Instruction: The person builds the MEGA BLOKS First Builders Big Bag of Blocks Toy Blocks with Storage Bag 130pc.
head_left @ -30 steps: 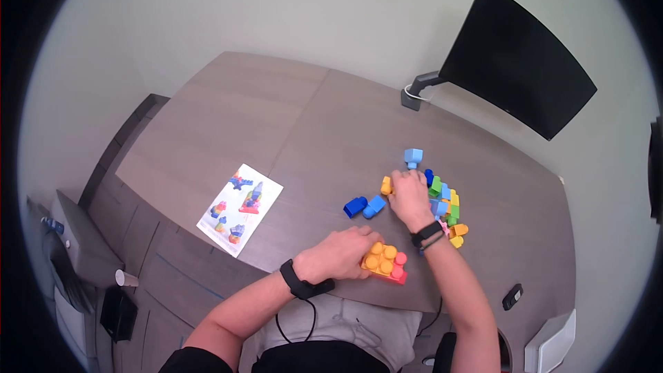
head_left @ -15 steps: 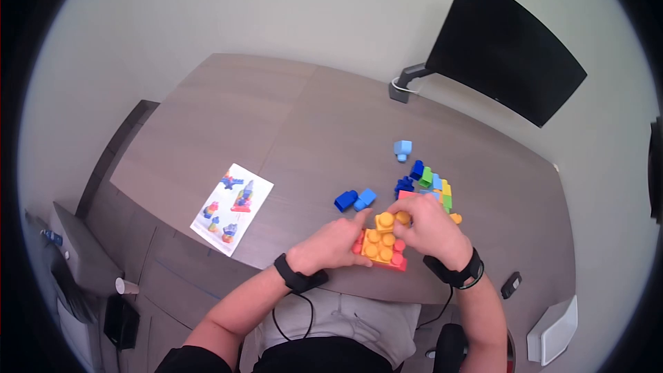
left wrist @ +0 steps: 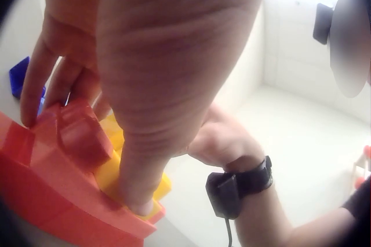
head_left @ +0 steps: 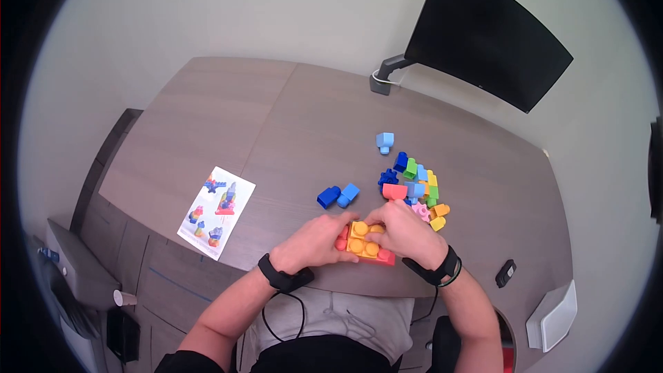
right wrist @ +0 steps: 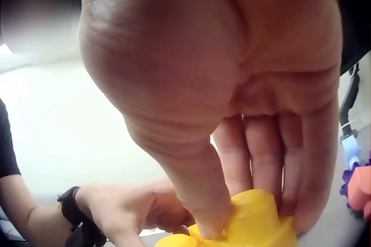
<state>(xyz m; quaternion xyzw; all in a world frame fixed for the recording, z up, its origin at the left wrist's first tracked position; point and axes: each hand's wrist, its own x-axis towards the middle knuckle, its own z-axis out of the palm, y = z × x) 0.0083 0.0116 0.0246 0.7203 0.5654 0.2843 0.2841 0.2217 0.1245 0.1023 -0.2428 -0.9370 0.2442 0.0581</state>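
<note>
Near the table's front edge lies a red building block (left wrist: 75,195) with a yellow studded block (head_left: 364,248) on top of it. My left hand (head_left: 314,240) grips this stack from the left, its thumb along the front and its fingers around the back. A second yellow block (head_left: 360,228) sits at the rear of the stack's top, and my right hand (head_left: 413,233) pinches it between thumb and fingers. In the right wrist view, a yellow stud (right wrist: 253,215) shows between that thumb and the fingers. The right hand hides part of the stack in the head view.
Loose blocks lie behind and right of my right hand, among them a red block (head_left: 394,192), a pink piece (head_left: 420,212) and a dark blue gear-shaped piece (head_left: 388,179). Two blue blocks (head_left: 338,196) lie behind the left hand. Further left is a picture sheet (head_left: 216,214); a monitor (head_left: 490,31) overhangs the back.
My right hand has come from the loose blocks to the stack, bringing a yellow block down onto its top. The left hand stays at the stack. The whole head view has shifted somewhat.
</note>
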